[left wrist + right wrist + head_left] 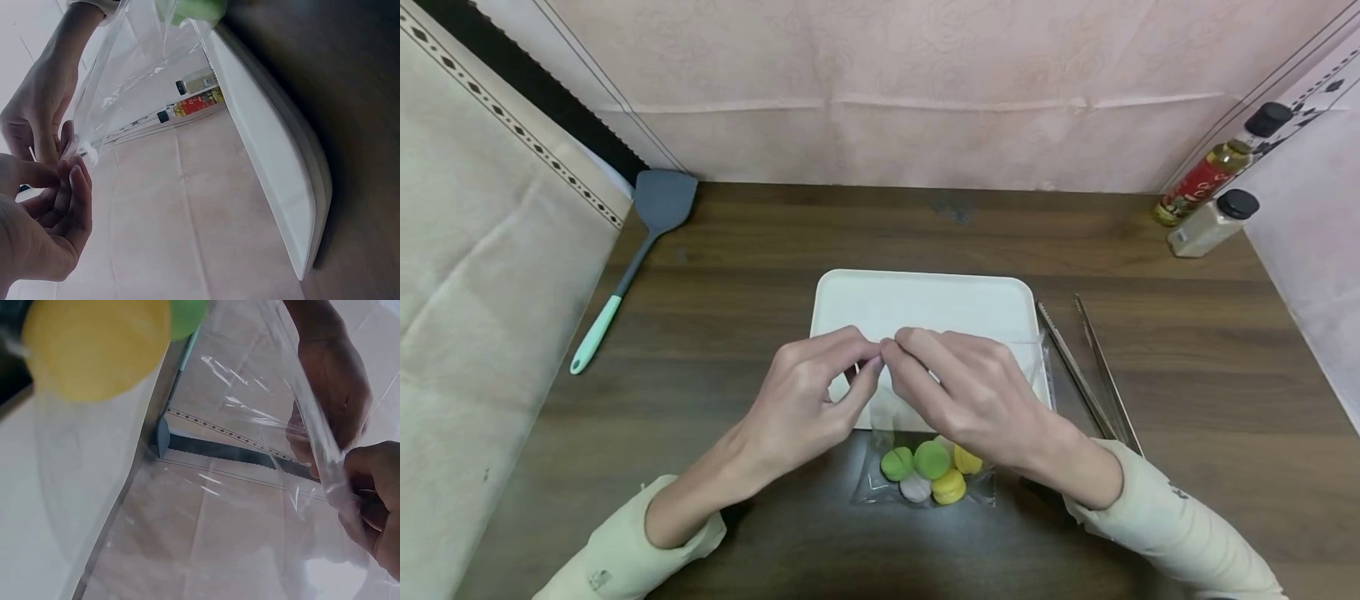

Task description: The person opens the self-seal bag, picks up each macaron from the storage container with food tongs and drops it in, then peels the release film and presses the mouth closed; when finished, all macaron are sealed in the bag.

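Observation:
My left hand [808, 387] and right hand [973, 387] meet fingertip to fingertip above a white tray [925, 292]. Between them they pinch the top edge of a clear plastic bag [868, 487], which hangs down toward me. Several round green, yellow and whitish pieces that look like macarons [932, 460] sit at its bottom. In the left wrist view the bag's film [106, 94] stretches down from the fingers. The right wrist view shows the right hand [381, 506] holding the bag's rim, with a yellow macaron [97, 347] close to the camera.
Metal tongs [1075, 371] lie by the tray's right side. A grey spatula [666, 200] with a mint handle rests at the left edge. At the back right stand a red-labelled bottle [1198, 187] and a black-lidded jar [1206, 232]. Light cloth hangs behind the wooden table [760, 250].

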{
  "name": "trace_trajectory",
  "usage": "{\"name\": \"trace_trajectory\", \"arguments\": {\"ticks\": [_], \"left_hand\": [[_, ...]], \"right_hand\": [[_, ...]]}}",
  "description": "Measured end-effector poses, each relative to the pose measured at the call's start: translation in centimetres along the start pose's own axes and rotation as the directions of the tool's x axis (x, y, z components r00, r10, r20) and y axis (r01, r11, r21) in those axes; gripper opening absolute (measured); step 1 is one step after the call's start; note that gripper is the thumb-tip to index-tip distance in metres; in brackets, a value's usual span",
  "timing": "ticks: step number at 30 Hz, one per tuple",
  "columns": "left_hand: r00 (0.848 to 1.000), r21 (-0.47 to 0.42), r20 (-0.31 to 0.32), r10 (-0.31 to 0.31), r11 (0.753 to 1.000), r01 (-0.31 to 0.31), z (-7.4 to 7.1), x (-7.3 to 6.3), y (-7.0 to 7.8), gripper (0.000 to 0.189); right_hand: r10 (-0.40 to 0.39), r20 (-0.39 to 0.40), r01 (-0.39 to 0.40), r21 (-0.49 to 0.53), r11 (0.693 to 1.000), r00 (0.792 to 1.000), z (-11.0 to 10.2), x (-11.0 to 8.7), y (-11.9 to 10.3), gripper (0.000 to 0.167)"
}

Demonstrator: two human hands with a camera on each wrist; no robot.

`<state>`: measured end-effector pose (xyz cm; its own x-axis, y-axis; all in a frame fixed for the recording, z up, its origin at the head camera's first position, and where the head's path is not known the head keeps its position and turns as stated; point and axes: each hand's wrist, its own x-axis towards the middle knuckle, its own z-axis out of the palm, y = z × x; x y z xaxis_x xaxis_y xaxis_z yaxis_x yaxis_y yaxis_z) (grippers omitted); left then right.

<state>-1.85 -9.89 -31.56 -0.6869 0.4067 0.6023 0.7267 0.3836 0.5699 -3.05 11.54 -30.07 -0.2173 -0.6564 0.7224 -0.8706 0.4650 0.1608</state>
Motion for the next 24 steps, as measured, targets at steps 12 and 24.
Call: {"name": "trace_trajectory", "arguments": {"ticks": [12,24], "left_hand": [[0.997,-0.168,0.012,-0.071,0.983,0.072,0.2,-0.12,0.12,0.015],[0.986,-0.326,0.048,-0.16,0.931,0.167,-0.32,-0.36,-0.27,0.017]], "right_hand": [[0.14,-0.032,-0.131,0.203,0.97,0.99,-0.2,0.14,0.39,0.017],[0.276,-0.055,-0.231,0.408,0.883,0.96,-0.36,0.02,0.48,0.013]]}}
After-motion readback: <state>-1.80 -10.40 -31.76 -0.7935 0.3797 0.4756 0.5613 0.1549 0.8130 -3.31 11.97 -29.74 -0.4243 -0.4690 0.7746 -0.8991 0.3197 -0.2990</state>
